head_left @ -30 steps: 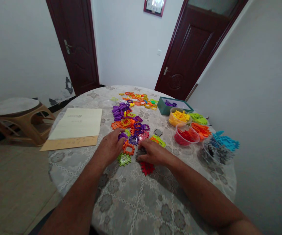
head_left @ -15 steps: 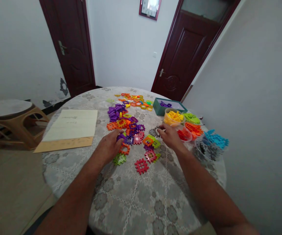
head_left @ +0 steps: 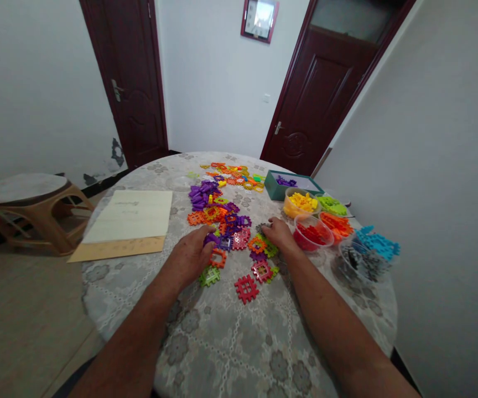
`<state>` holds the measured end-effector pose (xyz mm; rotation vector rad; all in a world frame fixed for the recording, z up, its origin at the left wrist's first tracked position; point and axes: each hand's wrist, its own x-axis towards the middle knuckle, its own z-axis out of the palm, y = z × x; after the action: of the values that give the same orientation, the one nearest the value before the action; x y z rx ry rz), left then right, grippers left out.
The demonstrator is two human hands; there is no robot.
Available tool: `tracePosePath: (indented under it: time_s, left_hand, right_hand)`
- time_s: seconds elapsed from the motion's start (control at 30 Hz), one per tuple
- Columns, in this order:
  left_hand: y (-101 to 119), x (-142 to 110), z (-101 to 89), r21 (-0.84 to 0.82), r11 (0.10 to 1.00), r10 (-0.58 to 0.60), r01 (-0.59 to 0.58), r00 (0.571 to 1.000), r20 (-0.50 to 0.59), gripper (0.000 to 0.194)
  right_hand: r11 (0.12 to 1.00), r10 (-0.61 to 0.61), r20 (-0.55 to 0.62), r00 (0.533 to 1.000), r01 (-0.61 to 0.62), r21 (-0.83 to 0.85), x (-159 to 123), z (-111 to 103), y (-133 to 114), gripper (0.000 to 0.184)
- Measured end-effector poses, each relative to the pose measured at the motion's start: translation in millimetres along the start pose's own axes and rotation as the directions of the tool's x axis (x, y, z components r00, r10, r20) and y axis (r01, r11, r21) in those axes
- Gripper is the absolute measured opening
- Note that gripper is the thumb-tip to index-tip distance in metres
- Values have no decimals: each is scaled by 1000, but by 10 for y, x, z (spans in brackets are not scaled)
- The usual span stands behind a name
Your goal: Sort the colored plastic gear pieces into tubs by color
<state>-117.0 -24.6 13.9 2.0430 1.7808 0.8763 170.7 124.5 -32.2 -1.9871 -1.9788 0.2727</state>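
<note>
My left hand (head_left: 187, 257) is closed at the left edge of a loose pile of plastic interlocking blocks, with a purple block (head_left: 211, 238) at its fingertips. An orange square block (head_left: 218, 257) and a green one (head_left: 209, 276) lie just below those fingers. On the right, my right hand (head_left: 281, 233) reaches down with fingers pinched at a grey block (head_left: 260, 227), mostly covered by the hand. Beside it are an orange block (head_left: 257, 244) and a pink-red block (head_left: 261, 271). A red square block (head_left: 247, 289) lies nearest me.
Tubs of yellow (head_left: 301, 203), red (head_left: 312, 233), orange (head_left: 336, 225), green (head_left: 332, 205) and grey blocks (head_left: 363, 260) stand at right, with blue blocks (head_left: 378, 242). A green box (head_left: 278, 188) is behind them. Paper (head_left: 131, 215) lies left. Purple pieces (head_left: 201, 196) are heaped behind.
The view has shifted slightly, so everything sits lower and further right. My right hand has moved left over the grey block, covering more of it. My left hand stays by the purple block.
</note>
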Motion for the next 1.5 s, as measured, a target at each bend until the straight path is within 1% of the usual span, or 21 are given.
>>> tracePosePath:
  time_s: [0.1, 0.23, 0.33, 0.4, 0.53, 0.6, 0.67, 0.73, 0.8, 0.9, 0.97, 1.07, 1.13, 1.17, 1.23, 1.3, 1.37, 1.5]
  left_hand:
    - [-1, -1, -24, -5, 1000, -6, 6, 1000, 6, 43]
    - [-29, 16, -43, 15, 999, -50, 50, 998, 30, 46]
    - [-67, 55, -45, 42, 997, -59, 57, 997, 43, 49]
    - [-80, 82, -45, 47, 997, -56, 54, 997, 47, 51]
    - [-56, 107, -52, 68, 996, -68, 63, 996, 63, 54]
    - [-38, 111, -53, 77, 994, -78, 72, 994, 72, 55]
    - [-30, 113, -49, 81, 993, -88, 83, 993, 72, 54]
    - [-30, 114, -44, 77, 993, -93, 87, 993, 75, 54]
    - [-31, 114, -43, 72, 994, -93, 88, 992, 81, 53]
    - [-26, 112, -50, 81, 991, -112, 104, 989, 99, 50]
    - [-22, 108, -58, 98, 987, -134, 124, 985, 107, 48]
    - [-26, 99, -70, 116, 985, -142, 128, 983, 117, 49]
    - [-39, 94, -74, 119, 985, -142, 128, 983, 117, 50]
    - [-49, 94, -72, 116, 985, -144, 131, 983, 117, 50]
    - [-74, 98, -62, 110, 985, -149, 136, 982, 118, 51]
    - [-103, 106, -44, 111, 985, -145, 133, 983, 110, 50]
    - [-127, 114, -24, 114, 987, -125, 114, 988, 95, 47]
    - [-137, 121, -10, 116, 990, -95, 84, 991, 96, 47]
  right_hand:
    - [1000, -24, 35, 999, 24, 14, -5, -22, 11, 52]
    - [999, -8, 26, 1000, 6, 50, -52, -56, -2, 42]
    - [995, 29, -2, 1000, -28, 91, -78, -78, -14, 48]
    - [991, 56, -17, 998, -54, 123, -91, -98, -29, 48]
    - [973, 82, -5, 997, -79, 217, -141, -185, -82, 34]
    - [962, 71, 8, 997, -70, 266, -192, -273, -102, 35]
    - [946, 30, 9, 1000, -31, 322, -276, -401, -94, 39]
    - [930, -33, -6, 999, 33, 366, -398, -571, -39, 39]
    - [926, -91, -46, 995, 101, 364, -554, -774, 73, 33]
    - [940, -106, -127, 986, 141, 310, -809, -1113, 342, 30]
    - [966, -55, -202, 978, 103, 235, -953, -1349, 573, 32]
    - [998, 57, -343, 937, -55, 17, -1075, -1683, 957, 37]
    - [974, 99, -400, 911, -171, -147, -1089, -1866, 1202, 38]
    - [952, 113, -407, 907, -216, -215, -1080, -1937, 1310, 38]
    - [905, 148, -398, 905, -287, -315, -1048, -2031, 1484, 36]
    - [861, 194, -383, 903, -344, -374, -1016, -2064, 1593, 38]
    - [830, 233, -364, 902, -380, -409, -997, -2051, 1641, 41]
    - [813, 258, -323, 910, -386, -436, -1001, -1985, 1637, 41]
